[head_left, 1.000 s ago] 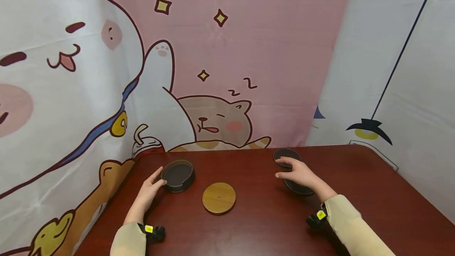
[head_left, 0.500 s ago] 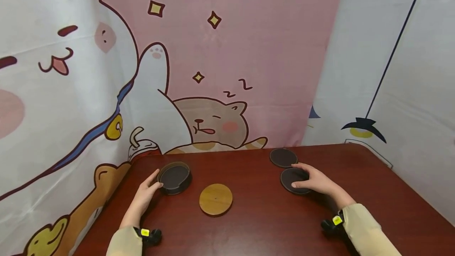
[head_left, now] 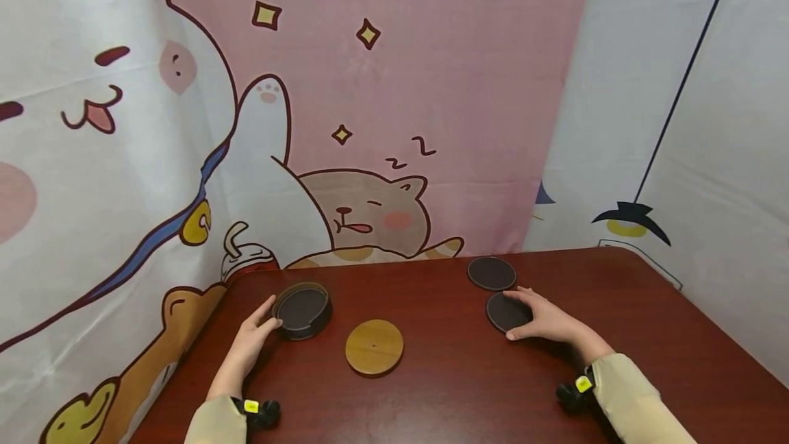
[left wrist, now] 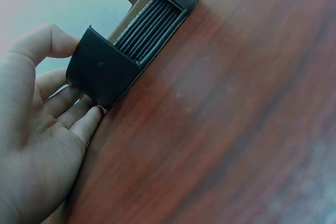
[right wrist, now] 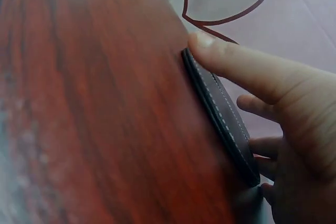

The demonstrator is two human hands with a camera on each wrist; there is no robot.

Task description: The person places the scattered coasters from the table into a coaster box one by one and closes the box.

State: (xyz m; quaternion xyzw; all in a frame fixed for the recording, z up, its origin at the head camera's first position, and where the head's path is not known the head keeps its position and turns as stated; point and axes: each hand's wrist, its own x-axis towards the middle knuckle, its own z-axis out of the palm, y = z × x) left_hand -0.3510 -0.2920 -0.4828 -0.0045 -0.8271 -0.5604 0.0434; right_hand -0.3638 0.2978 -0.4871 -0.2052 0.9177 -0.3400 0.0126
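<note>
My left hand (head_left: 248, 336) grips the left side of a round black coaster holder (head_left: 303, 327), thumb at the front and fingers farther round. In the left wrist view, a stack of several dark coasters (left wrist: 149, 30) shows through the gap in its wall. My right hand (head_left: 551, 324) spans a flat round black coaster (head_left: 505, 310), thumb at its near edge and fingers at its far side. The right wrist view shows that coaster's stitched edge (right wrist: 223, 121) between thumb and fingers, low on the table. Another black coaster (head_left: 492, 273) lies just beyond.
A round wooden disc (head_left: 374, 347) lies between the hands on the glossy red-brown table (head_left: 425, 403). Behind the table's back edge hangs a cartoon-printed cloth (head_left: 468, 101). Each wrist wears a small black camera.
My right hand has drawn back from above the two black coasters and settled round the nearer one, its thumb moving to the near edge. My left hand stays on the holder.
</note>
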